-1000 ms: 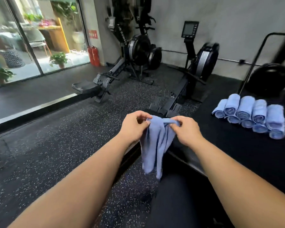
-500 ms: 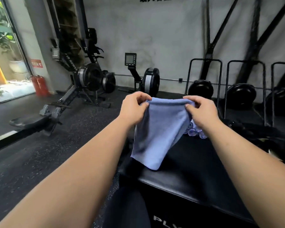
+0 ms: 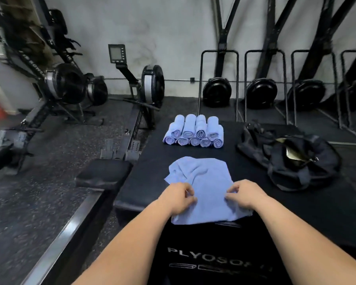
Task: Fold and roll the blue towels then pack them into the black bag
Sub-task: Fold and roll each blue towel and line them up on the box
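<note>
Towel work, seen from the head camera: a blue towel (image 3: pixel 206 179) lies spread and rumpled on the black padded box (image 3: pixel 148 173) in front of me, its near edge hanging just over the box's front lip. My left hand (image 3: pixel 178 197) pinches the cloth at its near left side, fingers curled down onto it. My right hand (image 3: pixel 245 195) does the same at the near right, thumb and fingertips gathering a small ridge of fabric. Both grips are narrow and closed on the towel, with the cloth's middle stretched between them.

Farther back on the same box sits a stack of rolled towels (image 3: pixel 193 131), two layers deep, spiral ends facing me. It lies well apart from the towel I hold. To the right of both, the black bag (image 3: pixel 296 159) slumps on the box top, its mouth gaping enough to show a pale lining inside. Off to the left, on the speckled floor (image 3: pixel 49 192), stands a rowing machine (image 3: pixel 150 85).
</note>
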Tool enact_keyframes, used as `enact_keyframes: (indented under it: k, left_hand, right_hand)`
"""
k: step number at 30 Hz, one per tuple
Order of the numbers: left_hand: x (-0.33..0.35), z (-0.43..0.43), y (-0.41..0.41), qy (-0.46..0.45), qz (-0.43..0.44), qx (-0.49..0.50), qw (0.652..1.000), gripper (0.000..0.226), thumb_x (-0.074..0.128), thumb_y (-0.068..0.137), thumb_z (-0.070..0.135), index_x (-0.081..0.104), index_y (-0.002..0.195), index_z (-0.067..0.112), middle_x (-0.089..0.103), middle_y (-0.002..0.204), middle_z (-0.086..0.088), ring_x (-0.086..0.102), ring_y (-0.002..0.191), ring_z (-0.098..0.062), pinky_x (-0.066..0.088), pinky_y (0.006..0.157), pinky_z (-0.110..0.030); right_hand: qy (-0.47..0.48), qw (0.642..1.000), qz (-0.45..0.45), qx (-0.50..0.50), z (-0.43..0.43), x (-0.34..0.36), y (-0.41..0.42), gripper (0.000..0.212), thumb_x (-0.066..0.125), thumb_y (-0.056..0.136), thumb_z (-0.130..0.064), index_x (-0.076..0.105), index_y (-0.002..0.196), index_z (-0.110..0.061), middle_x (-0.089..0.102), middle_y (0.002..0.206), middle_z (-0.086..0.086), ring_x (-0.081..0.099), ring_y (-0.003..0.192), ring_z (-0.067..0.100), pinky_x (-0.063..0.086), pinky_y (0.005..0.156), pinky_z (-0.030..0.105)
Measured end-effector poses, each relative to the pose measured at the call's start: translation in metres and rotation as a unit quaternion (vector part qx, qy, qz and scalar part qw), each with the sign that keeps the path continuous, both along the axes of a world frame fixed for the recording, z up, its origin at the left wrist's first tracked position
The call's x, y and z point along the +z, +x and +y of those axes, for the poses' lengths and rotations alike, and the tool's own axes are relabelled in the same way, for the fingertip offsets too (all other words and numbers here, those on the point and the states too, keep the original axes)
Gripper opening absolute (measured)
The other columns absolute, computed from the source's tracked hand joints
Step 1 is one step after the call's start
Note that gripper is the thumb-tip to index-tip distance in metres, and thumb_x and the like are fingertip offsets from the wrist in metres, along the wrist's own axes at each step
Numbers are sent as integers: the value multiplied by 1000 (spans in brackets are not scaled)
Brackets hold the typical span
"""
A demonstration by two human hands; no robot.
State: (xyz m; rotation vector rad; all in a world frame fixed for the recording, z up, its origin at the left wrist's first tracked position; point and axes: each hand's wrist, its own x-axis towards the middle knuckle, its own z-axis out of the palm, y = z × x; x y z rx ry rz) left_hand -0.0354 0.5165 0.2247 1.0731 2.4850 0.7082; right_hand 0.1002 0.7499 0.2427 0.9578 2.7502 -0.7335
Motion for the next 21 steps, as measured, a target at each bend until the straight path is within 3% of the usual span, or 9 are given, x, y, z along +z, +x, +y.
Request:
enact_keyframes:
  k: [2,5,6,8,10,14,18,21]
  left_hand:
    - [-1,5,-2,-5,81,28,996,17,64,95,35,68,110,28,71,100,7,66,98,-20,55,84,-37]
    - [-1,12,-7,-22,176,22,984,36,57,99,36,58,133,26,57,130,1,53,121,-25,47,95,-38]
    - [-2,14,-10,-33,174,10,984,43,56,100,38,52,140,25,53,137,0,50,126,-27,45,98,-38]
    - [-9,14,-14,-59,130,-1,990,54,53,101,45,42,149,22,49,147,-3,52,129,-30,47,99,-41]
    - [-19,14,-14,-83,124,6,989,53,46,104,51,40,147,22,54,143,-4,59,118,-32,51,90,-43]
    - [-21,9,-8,-76,273,39,958,40,33,109,50,52,133,24,68,118,2,60,109,-27,34,76,-37]
    - [-21,11,-10,-72,326,65,940,36,30,109,44,56,92,27,71,96,5,60,83,-22,33,74,-38]
    - [-26,19,-19,-64,305,80,947,34,36,107,43,64,98,26,68,92,5,59,81,-23,39,75,-39]
  right_hand:
    - [40,998,34,-14,2,1,-4,10,70,84,-52,74,84,-42,70,104,-8,65,102,19,56,88,35]
    - [108,992,50,44,1,-2,-13,36,60,96,-50,65,130,-40,56,138,0,53,125,29,49,101,41]
    - [115,988,45,87,-1,-5,-17,43,56,100,-48,58,141,-35,51,148,-2,50,129,28,47,106,42]
    - [122,982,18,144,-9,-14,-21,44,47,103,-50,53,143,-32,50,151,-7,50,132,25,46,105,43]
    - [185,973,-2,135,-16,-23,-20,40,36,106,-55,58,128,-30,60,135,-6,55,123,23,45,92,41]
    - [345,936,8,71,-28,-27,-19,49,25,108,-55,65,111,-27,70,110,-5,66,97,22,33,76,39]
    - [354,934,-27,51,-24,-22,-24,36,36,109,-38,70,99,-28,70,98,-5,65,82,22,31,63,33]
    - [352,935,-24,27,-15,-22,-30,21,48,103,-33,67,104,-26,67,102,-3,65,87,23,35,60,32]
